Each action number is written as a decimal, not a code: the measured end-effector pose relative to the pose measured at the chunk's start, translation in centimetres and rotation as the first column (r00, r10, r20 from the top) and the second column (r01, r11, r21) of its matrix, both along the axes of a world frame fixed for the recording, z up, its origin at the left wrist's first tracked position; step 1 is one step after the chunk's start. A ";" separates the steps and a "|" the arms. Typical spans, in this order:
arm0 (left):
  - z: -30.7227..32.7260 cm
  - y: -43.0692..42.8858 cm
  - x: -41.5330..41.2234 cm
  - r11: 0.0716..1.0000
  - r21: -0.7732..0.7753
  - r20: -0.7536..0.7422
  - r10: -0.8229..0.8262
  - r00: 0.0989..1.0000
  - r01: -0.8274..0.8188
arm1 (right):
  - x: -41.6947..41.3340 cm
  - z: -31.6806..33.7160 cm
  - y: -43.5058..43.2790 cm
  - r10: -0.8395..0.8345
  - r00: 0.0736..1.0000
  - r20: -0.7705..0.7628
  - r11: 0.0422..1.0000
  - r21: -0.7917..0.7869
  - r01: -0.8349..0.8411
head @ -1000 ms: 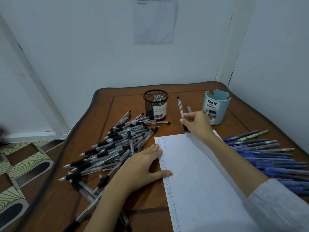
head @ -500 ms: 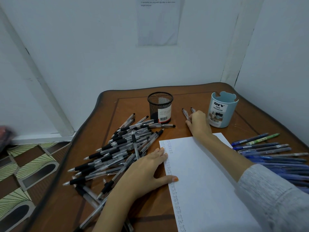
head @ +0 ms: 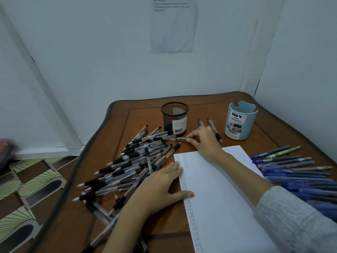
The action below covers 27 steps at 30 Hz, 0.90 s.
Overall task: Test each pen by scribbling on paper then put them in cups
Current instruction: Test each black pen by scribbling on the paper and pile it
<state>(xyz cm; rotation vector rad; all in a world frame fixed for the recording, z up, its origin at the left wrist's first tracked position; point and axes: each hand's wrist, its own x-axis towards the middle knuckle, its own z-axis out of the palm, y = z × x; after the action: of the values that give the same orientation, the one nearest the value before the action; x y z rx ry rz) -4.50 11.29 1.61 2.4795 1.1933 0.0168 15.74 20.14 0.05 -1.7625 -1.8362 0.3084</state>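
1. Change: a second ago the right hand (head: 204,141) held a pen upright at the far edge of the paper (head: 224,198). That pen now lies beside another, two loose pens (head: 214,130) on the table (head: 145,114) between the black mesh cup (head: 174,118) and the blue cup (head: 239,123). The hand has moved left.
2. Meaning, as a judgement: the tested pen was laid down rather than put in a cup, and a fresh pen is being fetched. The mesh cup looks empty; the inside of the blue cup is hidden.
3. Right hand: its fingertips pinch the end of a black pen (head: 173,138) at the far edge of the pile of black pens (head: 131,165), just in front of the mesh cup.
4. Left hand (head: 160,185): flat, fingers straight, gripping nothing. It presses the left edge of the paper, with the pile just to its left.
5. Blue pens (head: 295,172) lie in a row right of the paper, away from both hands.
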 end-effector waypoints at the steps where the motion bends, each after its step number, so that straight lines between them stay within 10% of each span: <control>1: 0.0 0.0 0.0 1.000 0.000 -0.003 0.000 1.000 0.000 | 0.0 -0.1 -0.2 0.006 0.999 -0.046 1.000 -0.015 -0.007; 6: 0.2 -0.1 0.0 1.000 0.000 -0.003 0.003 1.000 -0.003 | -0.3 0.4 -2.4 -0.003 0.823 -0.568 0.996 0.069 0.051; 11: 0.3 -0.2 -0.1 1.000 0.003 0.005 0.002 1.000 -0.002 | 0.0 2.8 -3.5 0.010 0.267 -0.964 0.989 0.048 0.139; 17: 0.1 0.1 0.0 1.000 0.002 -0.005 0.001 1.000 -0.001 | 1.3 5.1 -4.2 0.016 -0.248 -0.969 0.997 -0.004 0.080; 27: -0.2 0.0 0.1 0.980 0.183 -0.051 -0.066 0.997 0.074 | 2.0 4.8 -5.0 -0.044 -0.406 -0.913 0.997 -0.017 -0.071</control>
<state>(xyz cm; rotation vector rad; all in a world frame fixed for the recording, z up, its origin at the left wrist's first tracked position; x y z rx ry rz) -4.36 11.29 1.39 2.6956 1.1690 0.0562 17.74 15.16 4.83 -0.5844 -0.3077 1.4268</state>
